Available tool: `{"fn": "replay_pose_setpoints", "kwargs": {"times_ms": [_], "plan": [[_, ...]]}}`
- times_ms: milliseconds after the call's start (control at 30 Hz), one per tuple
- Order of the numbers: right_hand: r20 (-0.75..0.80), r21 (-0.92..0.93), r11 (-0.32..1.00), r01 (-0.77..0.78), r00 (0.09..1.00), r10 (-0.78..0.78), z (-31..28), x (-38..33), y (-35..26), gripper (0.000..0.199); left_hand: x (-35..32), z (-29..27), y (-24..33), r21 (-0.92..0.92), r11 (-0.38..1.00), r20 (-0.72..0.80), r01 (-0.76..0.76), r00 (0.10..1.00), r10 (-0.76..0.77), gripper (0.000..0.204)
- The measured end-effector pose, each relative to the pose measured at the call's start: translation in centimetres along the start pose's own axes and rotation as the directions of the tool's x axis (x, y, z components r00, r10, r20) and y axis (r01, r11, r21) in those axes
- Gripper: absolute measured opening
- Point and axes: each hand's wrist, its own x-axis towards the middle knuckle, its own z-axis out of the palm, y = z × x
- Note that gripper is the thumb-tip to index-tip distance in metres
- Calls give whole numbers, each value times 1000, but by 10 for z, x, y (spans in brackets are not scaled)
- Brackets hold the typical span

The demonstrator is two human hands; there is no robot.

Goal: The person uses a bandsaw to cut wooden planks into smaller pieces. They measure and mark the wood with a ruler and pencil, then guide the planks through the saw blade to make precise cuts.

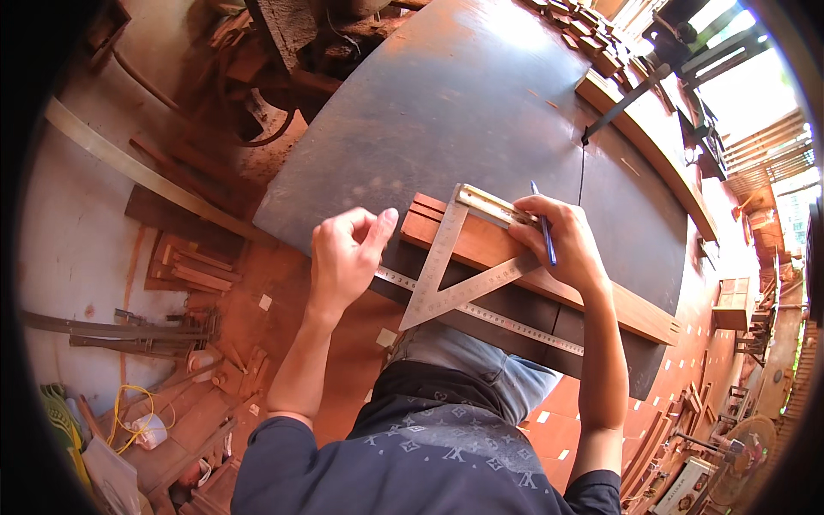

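Note:
My right hand grips a metal set square by its thick edge, with a blue pen between the fingers. The set square lies across a long reddish wooden bar and reaches over its near side. Grooves show at the bar's left end, and small marks at its right end. My left hand is raised just left of the grooved end, apart from it. Its fingers are curled with the thumb up, and nothing shows in them. A measuring scale runs along the table's near edge, partly beneath the set square.
The dark metal saw table has a slot and a blade at the right, beside a long wooden fence. Wood pieces are stacked at the far edge. Offcuts lie at left, and a fan stands lower right.

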Motion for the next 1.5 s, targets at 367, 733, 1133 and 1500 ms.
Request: {"fn": "replay_pose_setpoints", "kwargs": {"times_ms": [367,733,1133,1500], "plan": [[46,25,999,-26,999,25,5,15,-9,29,-11,29,16,-478,772,511,418,848,-142,36],[65,33,998,-54,997,51,2,17,-7,31,-14,42,6,-575,698,488,428,863,-128,31],[-5,457,887,64,998,-70,12,48,-32,27,-16,46,4,-585,702,459,406,879,-127,30],[309,79,992,103,943,-123,25,101,-70,28,-17,45,4,-621,664,471,416,875,-107,31]]}}
